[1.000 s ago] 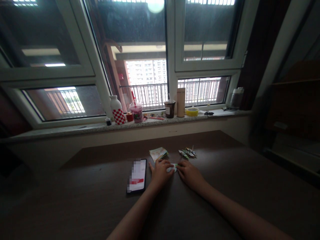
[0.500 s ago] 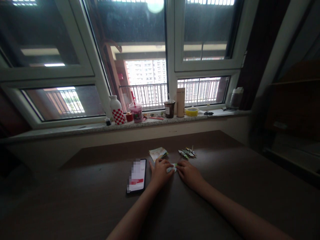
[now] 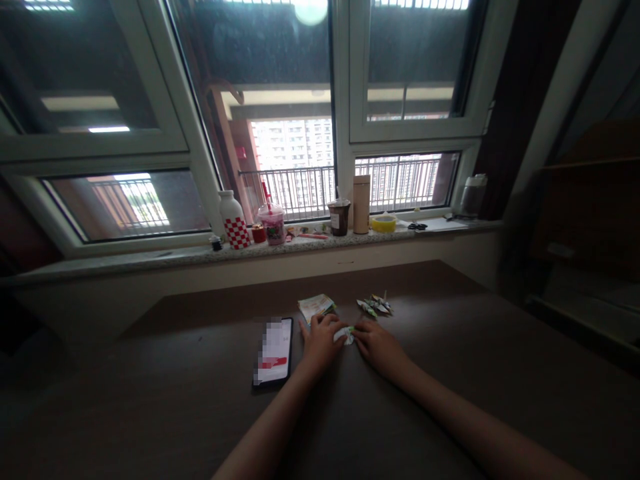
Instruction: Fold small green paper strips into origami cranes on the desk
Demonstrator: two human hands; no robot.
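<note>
A small piece of folded paper (image 3: 345, 335), whitish with a bit of green, lies on the table between my two hands. My left hand (image 3: 321, 341) is at its left end, fingers bent and thumb against the paper. At the right end, the fingertips of my right hand (image 3: 379, 345) are drawn together on the green edge. Part of the paper is hidden under the fingers. Just beyond my left hand sits a stack of printed paper sheets (image 3: 316, 307). Several small folded paper pieces (image 3: 376, 305) with pointed ends lie past my right hand.
Left of my left hand lies a phone (image 3: 274, 353) with its screen lit. The brown table (image 3: 200, 400) reaches toward a windowsill (image 3: 300, 243), which holds a checkered bottle (image 3: 235, 223), drink cups (image 3: 339, 217), a tan flask (image 3: 361, 205), yellow tape (image 3: 383, 224) and scissors (image 3: 417, 227).
My left hand has shifted very slightly, and a little more of the paper shows between the hands. My right hand stays nearly in place.
</note>
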